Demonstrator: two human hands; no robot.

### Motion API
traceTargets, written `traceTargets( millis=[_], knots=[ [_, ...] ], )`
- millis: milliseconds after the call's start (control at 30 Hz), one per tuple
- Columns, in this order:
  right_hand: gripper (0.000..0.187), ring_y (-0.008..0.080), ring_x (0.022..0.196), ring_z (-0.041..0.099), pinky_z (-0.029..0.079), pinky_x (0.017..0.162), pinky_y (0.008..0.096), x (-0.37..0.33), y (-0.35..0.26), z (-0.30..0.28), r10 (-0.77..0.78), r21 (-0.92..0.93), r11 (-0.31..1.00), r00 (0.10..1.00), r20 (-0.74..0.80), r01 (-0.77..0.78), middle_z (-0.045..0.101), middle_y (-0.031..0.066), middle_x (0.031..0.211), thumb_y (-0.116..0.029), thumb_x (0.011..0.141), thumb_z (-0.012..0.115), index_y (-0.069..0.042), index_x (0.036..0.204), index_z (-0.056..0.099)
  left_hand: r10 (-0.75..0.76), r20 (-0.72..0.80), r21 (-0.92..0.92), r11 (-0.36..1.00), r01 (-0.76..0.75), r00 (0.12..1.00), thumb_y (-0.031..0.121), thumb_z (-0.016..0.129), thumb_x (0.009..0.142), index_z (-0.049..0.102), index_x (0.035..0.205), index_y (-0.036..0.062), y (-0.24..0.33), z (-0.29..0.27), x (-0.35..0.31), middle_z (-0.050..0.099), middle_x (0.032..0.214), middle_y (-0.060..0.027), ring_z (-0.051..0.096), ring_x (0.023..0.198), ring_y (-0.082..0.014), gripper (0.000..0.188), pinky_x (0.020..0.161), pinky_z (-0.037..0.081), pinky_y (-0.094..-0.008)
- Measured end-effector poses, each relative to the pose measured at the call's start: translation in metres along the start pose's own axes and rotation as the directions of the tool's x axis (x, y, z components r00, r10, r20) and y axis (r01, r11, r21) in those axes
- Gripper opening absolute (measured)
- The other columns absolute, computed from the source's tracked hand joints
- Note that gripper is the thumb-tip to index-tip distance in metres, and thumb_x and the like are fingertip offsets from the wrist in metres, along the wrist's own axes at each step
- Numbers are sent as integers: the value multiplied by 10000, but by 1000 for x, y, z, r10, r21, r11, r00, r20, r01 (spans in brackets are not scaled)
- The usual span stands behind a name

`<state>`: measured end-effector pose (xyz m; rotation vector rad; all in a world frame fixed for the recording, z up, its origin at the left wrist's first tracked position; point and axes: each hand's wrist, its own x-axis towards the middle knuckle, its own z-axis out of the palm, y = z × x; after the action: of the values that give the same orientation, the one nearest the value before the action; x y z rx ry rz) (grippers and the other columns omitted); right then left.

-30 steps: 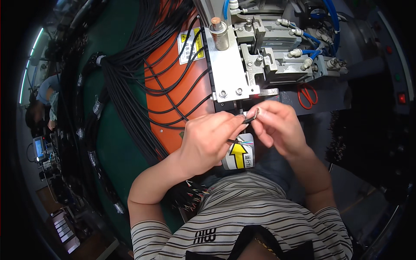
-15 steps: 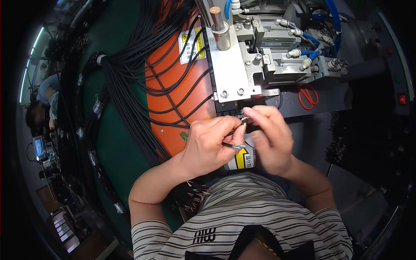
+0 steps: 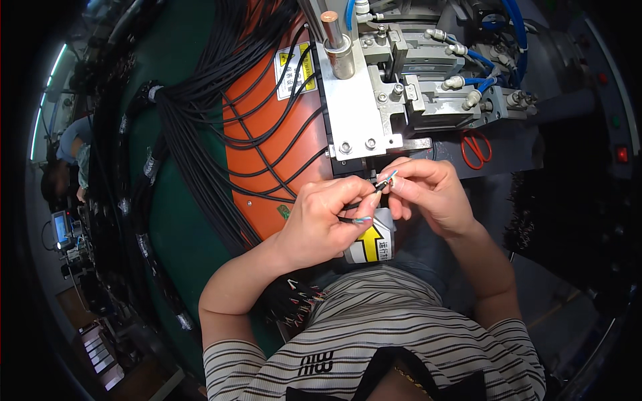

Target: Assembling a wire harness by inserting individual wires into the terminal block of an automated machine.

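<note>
Striped knit shirt (image 3: pixel 374 304): off-white ground, narrow dark bands running across, some in close pairs; looks finely ribbed from where I stand. Short sleeves (image 3: pixel 231 367) in the same stripe, ending above the elbow. Black collar (image 3: pixel 381 364), open at the neck, its points spread wide. Bold black lettering (image 3: pixel 315 364) on the chest. Gold-coloured chain (image 3: pixel 412 382) inside the neckline. Forearms (image 3: pixel 247 267) and hands (image 3: pixel 311 217) bare.

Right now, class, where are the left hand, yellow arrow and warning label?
Left hand (image 3: pixel 316 217): head view, back of hand
Yellow arrow (image 3: pixel 371 248): head view, its shaft
Warning label (image 3: pixel 289 75): head view, white part
</note>
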<state>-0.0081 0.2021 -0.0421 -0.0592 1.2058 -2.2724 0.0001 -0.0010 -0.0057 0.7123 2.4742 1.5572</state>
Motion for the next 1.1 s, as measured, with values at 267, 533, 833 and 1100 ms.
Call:
traceTargets(
  millis=[267,533,833,1100],
  knots=[
    [52,217,568,610,455,494,322,1,-13,12,-443,-948,-81,841,312,309,607,82,773,-30,785,672,-6,778,626,235,76,640,734,-228,969,-13,694,733,652,1006,0,3,7,-9,547,702,-63,583,573,-241,277,539,482,-351],
    [53,284,592,607,475,522,360,2,-5,10,-454,-958,12,855,251,288,592,94,760,-19,775,667,-11,795,619,188,40,563,807,-177,981,-31,685,624,648,1145,14,-5,2,-10,568,908,-90,613,728,-241,524,586,495,-346],
    [68,276,589,612,481,514,378,0,-5,12,-458,-957,-103,842,287,270,568,85,764,-83,810,661,-28,806,622,245,222,618,713,-331,944,45,622,754,643,1103,-33,3,-4,-3,498,835,-75,562,721,-201,357,580,485,-315],
    [70,273,579,629,483,493,354,1,1,8,-506,-970,-36,833,225,240,620,88,833,-73,797,676,-30,812,623,196,239,646,699,-307,951,96,664,705,651,1158,3,6,-2,1,505,856,-83,566,731,-227,463,603,481,-337]
  ],
)
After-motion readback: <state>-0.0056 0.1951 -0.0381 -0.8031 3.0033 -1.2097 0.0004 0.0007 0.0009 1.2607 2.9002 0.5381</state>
